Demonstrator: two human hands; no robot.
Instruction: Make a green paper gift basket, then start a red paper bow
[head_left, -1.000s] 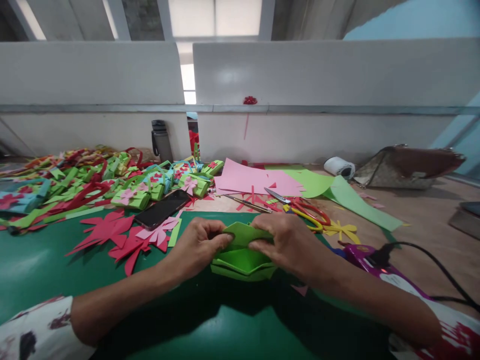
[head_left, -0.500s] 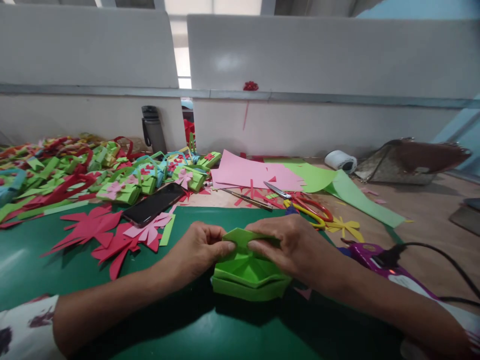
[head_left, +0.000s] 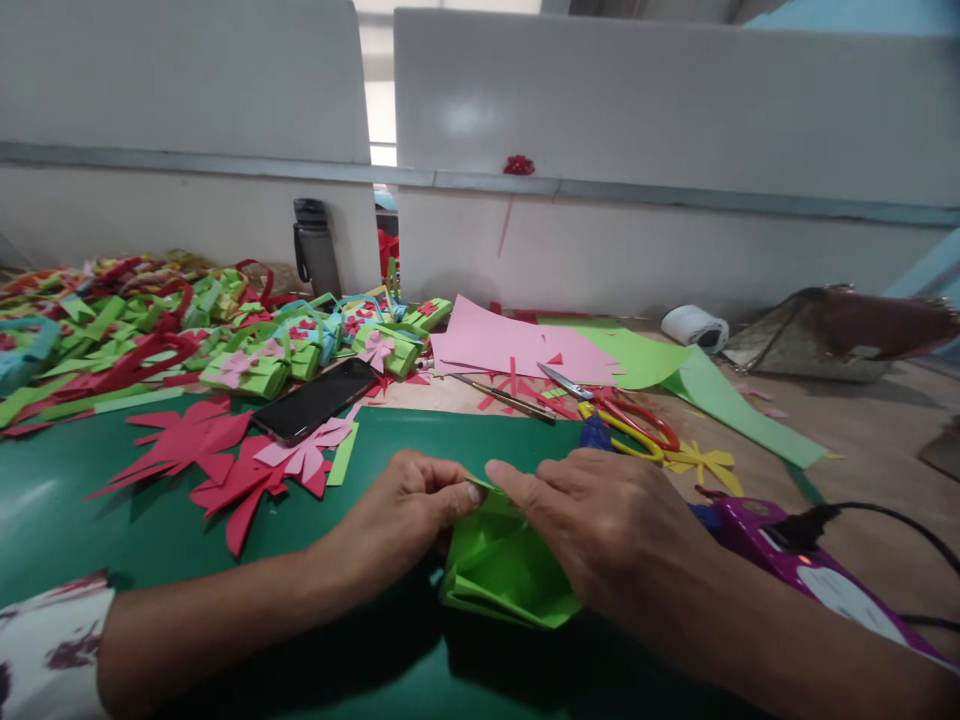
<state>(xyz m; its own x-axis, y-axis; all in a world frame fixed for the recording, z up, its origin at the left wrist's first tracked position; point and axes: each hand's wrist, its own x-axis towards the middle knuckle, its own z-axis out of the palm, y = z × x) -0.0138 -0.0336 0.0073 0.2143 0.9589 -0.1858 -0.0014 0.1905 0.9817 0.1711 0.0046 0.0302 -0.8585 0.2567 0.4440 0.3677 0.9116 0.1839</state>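
Observation:
A folded green paper box [head_left: 510, 570], its hollow facing me, is held just above the green mat [head_left: 300, 640]. My left hand [head_left: 416, 515] pinches its far left edge between thumb and fingers. Across the far right edge lies my right hand [head_left: 607, 530], closed on the paper with the thumb near the left thumb; its fingertips are partly hidden. Left of the hands are red paper flowers [head_left: 191, 440] and a pink paper flower [head_left: 307, 450]. Beyond the right hand lie scissors [head_left: 630, 415] with red and yellow handles.
A phone [head_left: 315, 400] lies by a heap of small paper bags [head_left: 247, 365]. Pink paper [head_left: 517, 345] and green paper [head_left: 742, 400] sheets spread behind. A purple power strip [head_left: 787, 560] with a cable is at right, near a handbag [head_left: 832, 335]. A bottle [head_left: 315, 245] stands at the back.
The far flap of the green box has been folded down toward the hollow. My right hand has turned over that edge, its fingers now across it. The view has shifted slightly.

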